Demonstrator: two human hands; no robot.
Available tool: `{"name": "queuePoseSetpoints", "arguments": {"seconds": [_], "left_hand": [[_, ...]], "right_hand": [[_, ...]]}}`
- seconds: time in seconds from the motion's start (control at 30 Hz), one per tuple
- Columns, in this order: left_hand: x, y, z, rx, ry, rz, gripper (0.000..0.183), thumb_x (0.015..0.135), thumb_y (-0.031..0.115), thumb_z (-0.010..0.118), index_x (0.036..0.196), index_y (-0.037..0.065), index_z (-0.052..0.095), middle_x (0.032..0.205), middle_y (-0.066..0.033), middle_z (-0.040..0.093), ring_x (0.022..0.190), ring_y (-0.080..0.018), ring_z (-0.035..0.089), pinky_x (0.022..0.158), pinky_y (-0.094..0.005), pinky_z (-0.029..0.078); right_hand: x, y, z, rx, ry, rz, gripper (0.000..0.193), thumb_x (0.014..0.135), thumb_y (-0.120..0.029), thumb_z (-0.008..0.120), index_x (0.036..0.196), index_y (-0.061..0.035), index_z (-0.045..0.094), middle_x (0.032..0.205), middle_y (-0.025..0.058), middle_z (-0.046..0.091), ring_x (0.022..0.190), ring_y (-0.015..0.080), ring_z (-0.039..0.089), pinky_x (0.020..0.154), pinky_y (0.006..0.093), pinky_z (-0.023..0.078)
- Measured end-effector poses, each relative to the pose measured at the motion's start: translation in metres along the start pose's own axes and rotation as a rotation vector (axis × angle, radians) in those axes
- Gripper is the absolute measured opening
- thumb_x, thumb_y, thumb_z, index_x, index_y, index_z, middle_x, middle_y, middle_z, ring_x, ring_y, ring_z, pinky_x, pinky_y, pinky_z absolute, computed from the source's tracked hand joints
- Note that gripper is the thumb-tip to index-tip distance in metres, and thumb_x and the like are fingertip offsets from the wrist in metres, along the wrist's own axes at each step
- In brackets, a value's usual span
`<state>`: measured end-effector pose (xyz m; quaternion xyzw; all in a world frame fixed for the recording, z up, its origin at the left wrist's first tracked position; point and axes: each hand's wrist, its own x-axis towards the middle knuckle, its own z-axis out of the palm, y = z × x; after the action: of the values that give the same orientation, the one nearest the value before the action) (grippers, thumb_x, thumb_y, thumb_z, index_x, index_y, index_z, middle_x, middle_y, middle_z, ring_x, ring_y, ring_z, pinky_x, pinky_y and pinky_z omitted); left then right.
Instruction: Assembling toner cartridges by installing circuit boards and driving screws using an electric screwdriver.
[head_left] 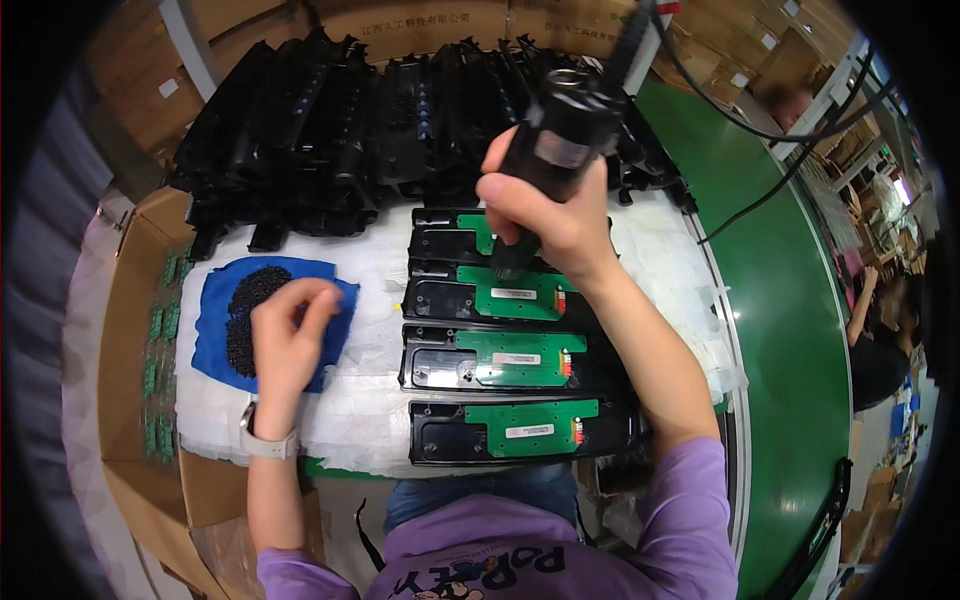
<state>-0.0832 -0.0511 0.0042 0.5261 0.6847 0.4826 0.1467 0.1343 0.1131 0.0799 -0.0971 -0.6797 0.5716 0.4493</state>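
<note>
Here, cartons (150, 525) border white sheeting (370, 400) bearing black panels (436, 360).

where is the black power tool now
In the head view, the black power tool is right of centre near the top, gripped in the right hand, its lower end over the farther green circuit boards.

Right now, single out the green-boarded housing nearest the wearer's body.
The bottom housing in the column of four; the other three lie farther away.

There're 4 blk housings (440, 442) w/ PCBs (525, 373), 1 blu cloth (213, 325), 1 blk tool (560, 150), 1 watch (270, 444).
</note>
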Motion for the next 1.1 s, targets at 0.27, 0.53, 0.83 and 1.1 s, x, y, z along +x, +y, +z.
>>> {"name": "queuePoseSetpoints", "arguments": {"seconds": [0.27,0.53,0.83,1.1], "left_hand": [[0.013,0.056,0.058,-0.848,-0.441,-0.433,0.013,0.087,0.012,0.060,0.090,-0.001,0.064,0.076,-0.0058,0.064,0.059,-0.0067,0.056,0.057,-0.0172,0.045],[0.009,0.058,0.074,-1.023,-0.522,-0.524,0.015,0.088,0.011,0.059,0.098,0.000,0.061,0.083,-0.0062,0.064,0.068,-0.0074,0.057,0.065,-0.0185,0.048],[0.004,0.046,0.076,-1.085,-0.533,-0.547,0.017,0.089,0.014,0.058,0.098,0.000,0.061,0.082,-0.0054,0.063,0.067,-0.0068,0.054,0.063,-0.0177,0.047],[-0.001,0.050,0.079,-1.113,-0.486,-0.568,0.013,0.089,0.008,0.057,0.099,-0.001,0.058,0.081,-0.0086,0.063,0.062,-0.0093,0.052,0.060,-0.0193,0.045]], "right_hand": [[-0.005,-0.039,-0.015,0.226,-0.035,-0.123,0.022,0.082,-0.020,0.051,0.097,-0.0043,0.048,0.059,0.0012,0.042,0.043,0.0110,0.040,0.050,0.0285,0.040],[-0.008,-0.046,-0.019,0.287,-0.070,-0.213,0.024,0.084,-0.023,0.048,0.100,-0.0054,0.048,0.060,0.0004,0.042,0.044,0.0110,0.040,0.053,0.0304,0.041],[-0.012,-0.049,0.000,0.475,0.052,-0.174,0.026,0.078,-0.014,0.056,0.096,0.0013,0.046,0.054,0.0062,0.045,0.040,0.0136,0.042,0.043,0.0279,0.037],[-0.014,-0.038,-0.005,0.361,-0.097,-0.198,0.028,0.085,-0.027,0.050,0.103,-0.0055,0.047,0.060,0.0008,0.044,0.044,0.0110,0.042,0.054,0.0300,0.042]]}}
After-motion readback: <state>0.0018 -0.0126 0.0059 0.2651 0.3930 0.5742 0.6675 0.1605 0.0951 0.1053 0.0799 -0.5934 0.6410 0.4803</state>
